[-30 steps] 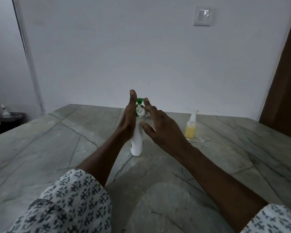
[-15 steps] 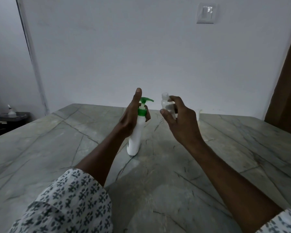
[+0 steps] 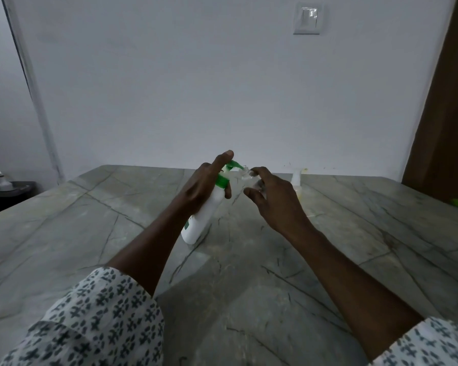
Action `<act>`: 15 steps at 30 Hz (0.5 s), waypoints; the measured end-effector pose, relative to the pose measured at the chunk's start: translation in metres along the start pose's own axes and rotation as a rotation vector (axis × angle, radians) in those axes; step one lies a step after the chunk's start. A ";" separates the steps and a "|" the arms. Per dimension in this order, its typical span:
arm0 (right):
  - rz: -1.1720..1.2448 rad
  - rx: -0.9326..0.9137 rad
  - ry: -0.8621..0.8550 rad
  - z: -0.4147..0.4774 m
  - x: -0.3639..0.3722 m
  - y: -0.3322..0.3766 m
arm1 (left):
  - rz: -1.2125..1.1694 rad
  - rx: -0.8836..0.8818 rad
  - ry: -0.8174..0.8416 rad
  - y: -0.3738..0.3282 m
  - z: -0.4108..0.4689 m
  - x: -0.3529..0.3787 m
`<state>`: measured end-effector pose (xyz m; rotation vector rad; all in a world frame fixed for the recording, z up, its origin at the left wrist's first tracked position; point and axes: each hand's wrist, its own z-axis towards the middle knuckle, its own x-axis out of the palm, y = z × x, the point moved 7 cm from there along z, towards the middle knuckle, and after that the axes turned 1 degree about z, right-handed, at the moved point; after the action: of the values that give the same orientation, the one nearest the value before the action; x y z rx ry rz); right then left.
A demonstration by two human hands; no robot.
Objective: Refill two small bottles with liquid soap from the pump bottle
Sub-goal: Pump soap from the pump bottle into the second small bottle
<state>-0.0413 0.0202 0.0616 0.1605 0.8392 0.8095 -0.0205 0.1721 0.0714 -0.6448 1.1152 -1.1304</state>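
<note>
L hand fingers wrapped round tilted white pump bottle, base on counter. R hand fingers pinch small clear bottle, mouth at green nozzle. 2nd small bottle stands behind R hand.

Pump bottle: white body, bright green collar and pump head, small green mark low on the side. Clear bottle: colourless, see-through, pale glints. Far bottle: white top, yellowish below. Desk: dull grey-green stone crossed by thin dark veins and cracks. Sleeves: white cloth, all-over print of small dark blue-grey sprigs. Wall: plain pale grey-white. Switch plate: white, grey rim. Panel at right edge: brown. Stand far left: black, with a small white bottle on it. Green blob far right, too blurred to name.
</note>
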 end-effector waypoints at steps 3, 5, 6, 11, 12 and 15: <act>0.013 0.021 0.010 0.000 0.001 -0.002 | 0.036 -0.008 -0.001 -0.001 -0.001 0.002; 0.026 0.037 0.022 -0.001 0.002 -0.002 | 0.018 -0.006 -0.012 -0.001 -0.002 0.002; 0.034 0.045 0.028 -0.001 0.002 -0.002 | -0.003 -0.005 -0.014 -0.002 -0.003 0.001; 0.036 0.069 0.046 -0.004 0.002 -0.003 | 0.006 -0.021 0.005 -0.001 -0.005 0.001; 0.035 0.071 0.049 -0.004 0.002 -0.003 | 0.011 -0.029 0.010 -0.001 -0.005 0.001; 0.047 0.070 0.063 -0.007 0.001 -0.003 | 0.029 -0.044 0.023 0.000 -0.006 0.001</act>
<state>-0.0448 0.0177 0.0549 0.2182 0.9266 0.8329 -0.0261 0.1723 0.0693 -0.6488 1.1686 -1.0932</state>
